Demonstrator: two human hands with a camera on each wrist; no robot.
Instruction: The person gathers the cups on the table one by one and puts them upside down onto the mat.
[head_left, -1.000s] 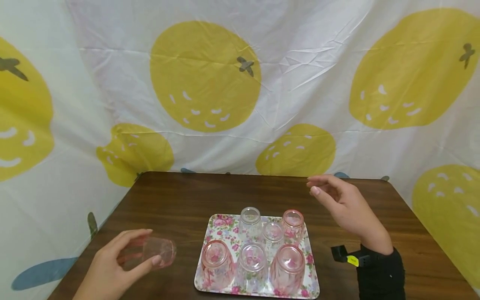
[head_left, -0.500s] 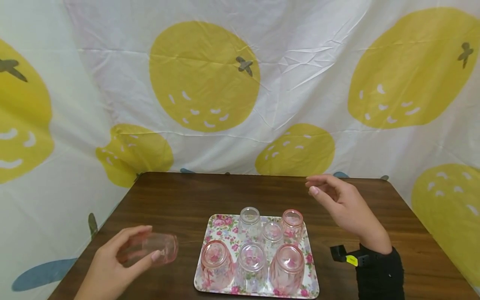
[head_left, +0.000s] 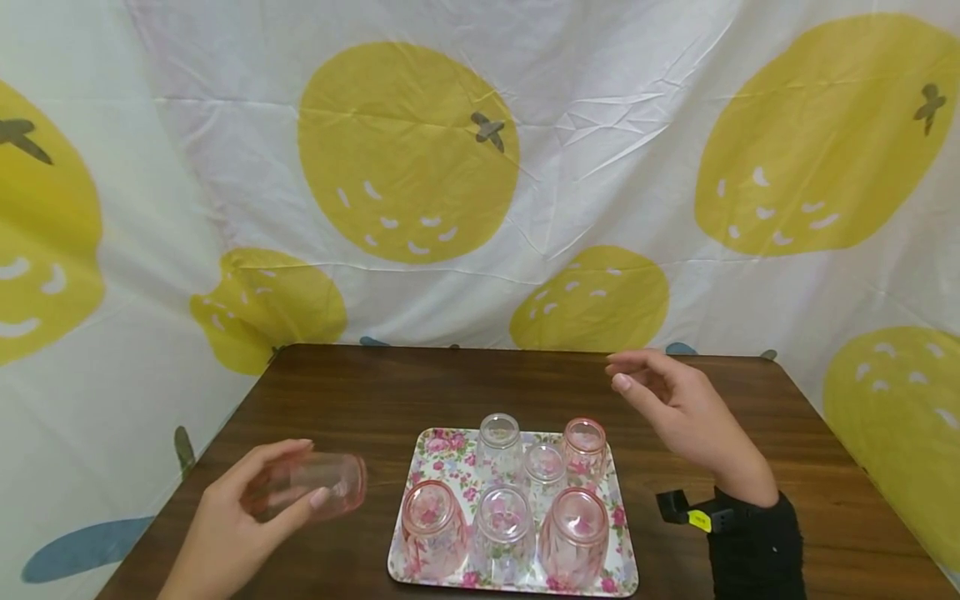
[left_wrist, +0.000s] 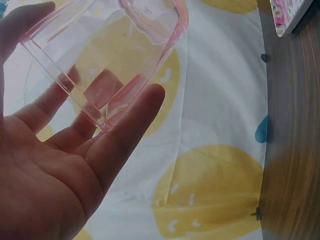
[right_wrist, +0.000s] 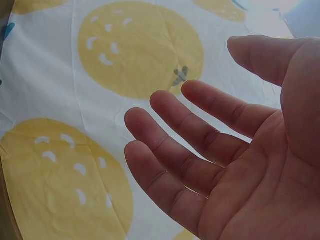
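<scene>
My left hand (head_left: 236, 517) grips a clear pink-tinted glass (head_left: 330, 483) left of the tray, thumb on the near side and fingers round the far side. The glass is tilted on its side, its base toward the tray; in the left wrist view the same glass (left_wrist: 120, 45) shows transparent walls with the fingers behind it. My right hand (head_left: 686, 408) hovers right of and beyond the tray with its fingers loosely bent, and the right wrist view shows nothing in its palm (right_wrist: 250, 190). On the floral tray (head_left: 442, 454) stand several upside-down glasses, among them a pink one (head_left: 435, 533) and a clear one (head_left: 498, 450).
The tray sits near the front of a dark wood table (head_left: 360, 392). A white curtain (head_left: 600, 175) with yellow fruit prints hangs right behind the table and along its sides. The right wrist carries a black strap device (head_left: 697, 517).
My left hand has moved slightly up and toward the tray, and the glass in it has turned to show more of its side. My right hand has barely shifted.
</scene>
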